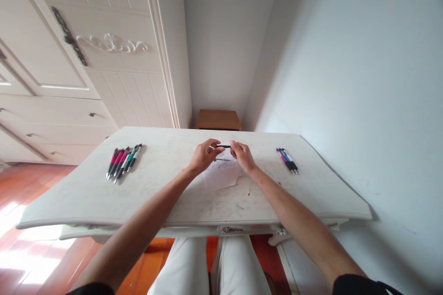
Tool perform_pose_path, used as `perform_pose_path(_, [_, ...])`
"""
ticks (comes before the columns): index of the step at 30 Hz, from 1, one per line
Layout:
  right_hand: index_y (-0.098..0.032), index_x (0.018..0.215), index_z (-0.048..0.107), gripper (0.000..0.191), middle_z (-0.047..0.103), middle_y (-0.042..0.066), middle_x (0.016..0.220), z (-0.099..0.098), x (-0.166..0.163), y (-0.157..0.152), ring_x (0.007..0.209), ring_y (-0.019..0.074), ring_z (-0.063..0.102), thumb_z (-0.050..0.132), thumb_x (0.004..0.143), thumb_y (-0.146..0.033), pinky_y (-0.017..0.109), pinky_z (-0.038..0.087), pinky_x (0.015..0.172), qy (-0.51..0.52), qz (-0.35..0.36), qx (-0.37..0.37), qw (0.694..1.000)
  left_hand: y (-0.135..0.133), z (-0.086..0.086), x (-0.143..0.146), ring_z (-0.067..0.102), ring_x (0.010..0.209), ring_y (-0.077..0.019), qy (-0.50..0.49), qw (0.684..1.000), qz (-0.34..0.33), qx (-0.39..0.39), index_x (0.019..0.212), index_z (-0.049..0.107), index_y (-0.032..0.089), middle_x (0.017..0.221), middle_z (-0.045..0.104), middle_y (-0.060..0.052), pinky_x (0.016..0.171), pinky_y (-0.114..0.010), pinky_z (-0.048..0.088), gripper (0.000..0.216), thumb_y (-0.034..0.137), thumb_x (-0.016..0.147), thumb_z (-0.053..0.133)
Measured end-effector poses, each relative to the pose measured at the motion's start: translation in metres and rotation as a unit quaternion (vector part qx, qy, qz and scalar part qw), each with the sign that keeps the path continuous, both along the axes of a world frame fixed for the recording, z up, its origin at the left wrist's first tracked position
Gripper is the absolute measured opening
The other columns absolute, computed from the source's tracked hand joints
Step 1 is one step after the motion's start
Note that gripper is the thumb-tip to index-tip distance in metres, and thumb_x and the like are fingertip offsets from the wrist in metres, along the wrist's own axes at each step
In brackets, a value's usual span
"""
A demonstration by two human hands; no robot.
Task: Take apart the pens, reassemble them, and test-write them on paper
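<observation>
Over the middle of the table, my left hand (204, 156) and my right hand (243, 154) face each other with fingers pinched on a dark pen (224, 146). The pen lies roughly level between them, one end in each hand, and my fingers cover much of it. Beneath my hands is a sheet of white paper (220, 179) bearing purplish scribbles. A thin dark stick-like piece (223, 160) shows over the paper; whether it is a pen refill I cannot tell.
Several pens with pink, green and white barrels (122, 162) lie at the left of the white table (173, 193). A smaller group of pens (287, 160) lies at the right. Small dark bits (248, 191) dot the tabletop. A wardrobe (138, 55) stands left, a wall right.
</observation>
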State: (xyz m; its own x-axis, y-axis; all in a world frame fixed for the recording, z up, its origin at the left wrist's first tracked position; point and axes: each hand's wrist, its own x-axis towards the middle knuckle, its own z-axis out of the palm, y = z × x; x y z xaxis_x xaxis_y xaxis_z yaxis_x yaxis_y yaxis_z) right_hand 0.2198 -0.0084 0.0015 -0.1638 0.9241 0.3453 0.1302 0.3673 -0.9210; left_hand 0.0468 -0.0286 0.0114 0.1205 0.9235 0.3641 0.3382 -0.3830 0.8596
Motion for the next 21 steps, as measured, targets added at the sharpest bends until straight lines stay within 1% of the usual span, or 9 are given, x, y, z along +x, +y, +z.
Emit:
perform_pose_path(1, [-0.021,0.051,0.038,0.052,0.036,-0.004,0.047,0.0,0.001,0.001,0.047,0.0106,0.034,0.046,0.088,-0.056,0.027,0.028,0.051,0.007,0.0,-0.008,1.0,0.002,-0.002,0.0,0.058,0.049,-0.0104,-0.006,1.0,-0.002,0.009,0.098,0.061,0.016,0.079,0.065,-0.003,0.048,-0.022,0.044,0.038,0.048,0.077,0.064])
perform_pose_path(3, [-0.021,0.05,0.04,0.052,0.036,-0.004,0.046,0.0,0.001,0.002,0.046,0.0102,0.034,0.047,0.087,-0.056,0.027,0.028,0.05,0.017,0.008,-0.026,0.999,0.004,-0.004,0.0,0.057,0.049,-0.0095,-0.002,0.999,0.002,0.032,0.093,0.063,0.016,0.076,0.065,-0.001,0.05,-0.022,0.045,0.032,0.043,0.076,0.066])
perform_pose_path(6, [-0.02,0.051,0.043,0.052,0.037,-0.004,0.046,0.0,0.003,0.004,0.045,0.0096,0.034,0.049,0.085,-0.058,0.026,0.027,0.049,0.022,0.021,-0.048,0.998,0.004,-0.003,-0.001,0.055,0.049,-0.0089,0.027,0.998,0.018,0.057,0.082,0.065,0.017,0.069,0.064,0.001,0.053,-0.021,0.044,0.023,0.039,0.081,0.062])
perform_pose_path(9, [-0.018,0.056,0.05,0.051,0.043,-0.003,0.049,-0.001,0.004,0.006,0.047,0.0096,0.038,0.05,0.084,-0.062,0.025,0.029,0.049,0.017,0.036,-0.049,0.998,0.002,-0.001,-0.002,0.055,0.049,-0.0094,0.054,0.997,0.028,0.048,0.072,0.064,0.016,0.061,0.062,0.001,0.053,-0.021,0.043,0.034,0.044,0.086,0.053])
perform_pose_path(13, [-0.017,0.065,0.057,0.048,0.054,0.0,0.059,-0.002,0.007,0.009,0.054,0.0107,0.046,0.054,0.082,-0.062,0.024,0.036,0.053,0.015,0.071,-0.045,0.996,0.002,-0.002,-0.005,0.053,0.046,-0.0099,0.059,0.998,0.032,0.019,0.067,0.061,0.015,0.053,0.057,0.001,0.049,-0.02,0.041,0.049,0.055,0.09,0.042])
perform_pose_path(18, [-0.016,0.074,0.063,0.041,0.063,0.002,0.071,-0.002,0.01,0.013,0.061,0.0117,0.053,0.06,0.08,-0.057,0.024,0.042,0.057,0.002,0.094,-0.022,0.995,0.003,-0.004,-0.006,0.052,0.043,-0.0095,0.046,0.998,0.043,0.003,0.065,0.058,0.015,0.05,0.054,0.001,0.046,-0.02,0.039,0.054,0.06,0.089,0.04])
perform_pose_path(21, [-0.017,0.083,0.066,0.037,0.065,0.002,0.074,-0.003,0.012,0.015,0.064,0.0123,0.056,0.068,0.074,-0.053,0.024,0.044,0.058,0.009,0.086,-0.015,0.996,0.003,-0.002,-0.006,0.052,0.042,-0.0093,0.037,0.998,0.051,-0.004,0.064,0.058,0.015,0.05,0.054,0.001,0.045,-0.019,0.038,0.055,0.06,0.089,0.04])
